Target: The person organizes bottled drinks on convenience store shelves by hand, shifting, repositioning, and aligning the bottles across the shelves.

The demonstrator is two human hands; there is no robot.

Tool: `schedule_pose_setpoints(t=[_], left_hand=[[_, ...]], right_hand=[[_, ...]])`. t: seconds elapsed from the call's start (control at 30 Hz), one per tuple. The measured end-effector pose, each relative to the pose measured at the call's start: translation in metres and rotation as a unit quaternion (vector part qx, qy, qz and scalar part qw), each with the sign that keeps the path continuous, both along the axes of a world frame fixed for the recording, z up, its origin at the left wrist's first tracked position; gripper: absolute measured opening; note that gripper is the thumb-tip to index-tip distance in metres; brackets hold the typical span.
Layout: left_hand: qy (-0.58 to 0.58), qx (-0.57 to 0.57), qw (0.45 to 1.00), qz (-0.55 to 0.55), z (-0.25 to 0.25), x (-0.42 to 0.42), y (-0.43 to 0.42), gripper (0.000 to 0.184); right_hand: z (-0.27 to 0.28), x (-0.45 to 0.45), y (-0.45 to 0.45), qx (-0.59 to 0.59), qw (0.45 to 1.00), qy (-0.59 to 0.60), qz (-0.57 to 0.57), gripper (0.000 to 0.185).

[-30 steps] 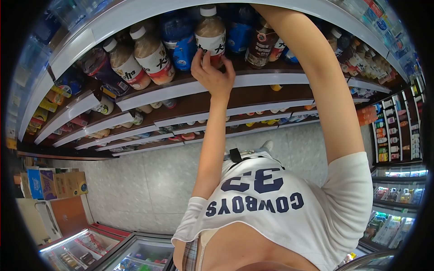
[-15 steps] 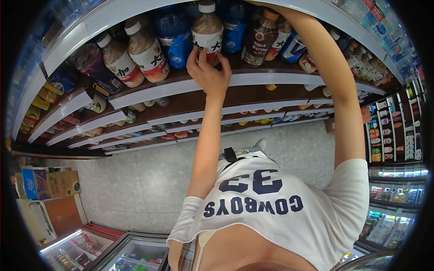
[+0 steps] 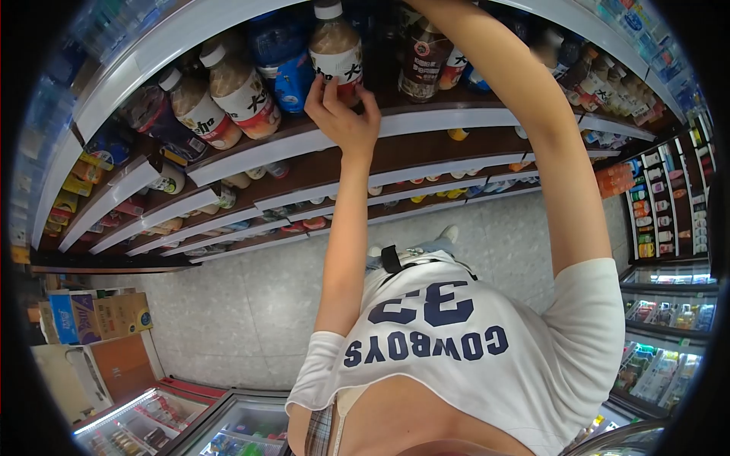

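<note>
My left hand has its fingers curled against the lower front of a brown drink bottle with a white and red label and white cap, standing upright on the upper shelf. To its left are a blue-labelled bottle and two more white-labelled bottles. A dark gap lies to its right, then a dark brown bottle. My right arm reaches past the top edge of the view, above the dark brown bottle, so my right hand is out of sight.
Lower shelves hold more goods. Several small bottles stand at the upper right. Cardboard boxes are at the left, and a glass-topped freezer is at the bottom. Lit coolers stand at the right, beyond the grey floor.
The blue bottle right of the one at my left hand no longer shows; a dark gap is there. My left hand stays on its bottle. The view has shifted slightly.
</note>
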State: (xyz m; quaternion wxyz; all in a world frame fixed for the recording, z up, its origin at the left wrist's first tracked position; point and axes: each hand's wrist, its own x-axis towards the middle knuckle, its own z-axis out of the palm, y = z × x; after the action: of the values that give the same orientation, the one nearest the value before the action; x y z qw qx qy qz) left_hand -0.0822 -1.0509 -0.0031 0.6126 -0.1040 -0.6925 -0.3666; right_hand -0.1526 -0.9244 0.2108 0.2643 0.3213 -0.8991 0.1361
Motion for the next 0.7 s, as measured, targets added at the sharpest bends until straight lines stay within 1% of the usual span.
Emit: schedule_pose_setpoints(t=[0.07, 0.17, 0.27, 0.3, 0.4, 0.43, 0.47, 0.5, 0.53, 0.57, 0.6, 0.67, 0.7], left_hand=[[-0.012, 0.027, 0.999, -0.023, 0.002, 0.004, 0.000, 0.047], [-0.076, 0.078, 0.987, -0.121, 0.006, 0.006, -0.002, 0.045], [-0.129, 0.046, 0.981, -0.136, 0.015, 0.007, 0.002, 0.040], [-0.133, 0.013, 0.984, -0.115, 0.023, 0.005, 0.004, 0.038], [-0.242, -0.035, 0.963, -0.113, 0.038, -0.007, 0.017, 0.035], [-0.254, -0.032, 0.961, -0.103, 0.042, -0.013, 0.023, 0.028], [-0.251, -0.052, 0.963, -0.082, 0.039, -0.019, 0.028, 0.026], [-0.246, -0.074, 0.965, -0.059, 0.034, -0.028, 0.030, 0.024], [-0.241, -0.096, 0.965, -0.037, 0.031, -0.033, 0.031, 0.023], [-0.216, -0.110, 0.970, -0.030, 0.026, -0.034, 0.032, 0.022], [-0.191, -0.097, 0.976, -0.027, 0.029, -0.033, 0.031, 0.024], [-0.142, -0.075, 0.987, -0.024, 0.032, -0.028, 0.027, 0.026], [-0.130, -0.043, 0.990, -0.043, 0.032, -0.027, 0.024, 0.030]], right_hand=[[0.000, 0.002, 0.001, -0.009, 1.000, 0.017, 0.007, 0.027], [-0.004, 0.023, 0.010, -0.042, 0.996, 0.067, 0.027, 0.026], [-0.021, 0.069, 0.033, -0.100, 0.983, 0.152, 0.039, 0.026], [-0.032, 0.086, 0.042, -0.123, 0.976, 0.177, 0.034, 0.026], [-0.072, 0.126, 0.062, -0.144, 0.967, 0.203, -0.044, 0.021], [-0.092, 0.131, 0.068, -0.195, 0.963, 0.170, -0.071, 0.023], [-0.110, 0.135, 0.075, -0.245, 0.955, 0.136, -0.097, 0.024], [-0.120, 0.141, 0.075, -0.291, 0.946, 0.073, -0.120, 0.024], [-0.127, 0.144, 0.075, -0.322, 0.938, 0.039, -0.124, 0.025], [-0.136, 0.146, 0.076, -0.343, 0.930, 0.006, -0.133, 0.028], [-0.141, 0.147, 0.074, -0.367, 0.919, -0.027, -0.142, 0.031], [-0.147, 0.143, 0.069, -0.353, 0.926, -0.039, -0.129, 0.044], [-0.149, 0.142, 0.067, -0.345, 0.929, -0.046, -0.124, 0.050]])
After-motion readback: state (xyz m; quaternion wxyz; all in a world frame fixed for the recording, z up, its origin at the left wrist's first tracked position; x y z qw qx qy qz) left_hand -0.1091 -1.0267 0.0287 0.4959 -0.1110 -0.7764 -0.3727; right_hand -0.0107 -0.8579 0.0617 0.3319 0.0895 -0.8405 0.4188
